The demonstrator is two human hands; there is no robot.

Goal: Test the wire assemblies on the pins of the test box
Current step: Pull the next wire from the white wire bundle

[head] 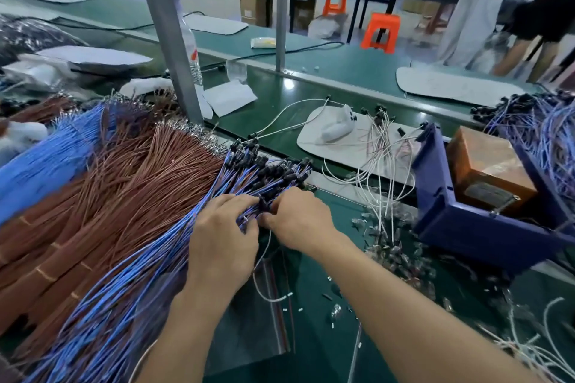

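A thick bundle of blue wire assemblies with black connector ends lies across the green bench in front of me. My left hand lies on the bundle, its fingers curled into the wires just below the connectors. Close beside it, my right hand pinches wires at the same spot, fingertips nearly touching the left ones. The dark blue test box stands open to the right, with a brown block inside. Its pins are not visible.
Brown wire bundles and a light blue bundle lie at left. White wire assemblies sit behind on a grey mat. More blue assemblies are piled far right. A grey post rises ahead. Small loose parts litter the bench.
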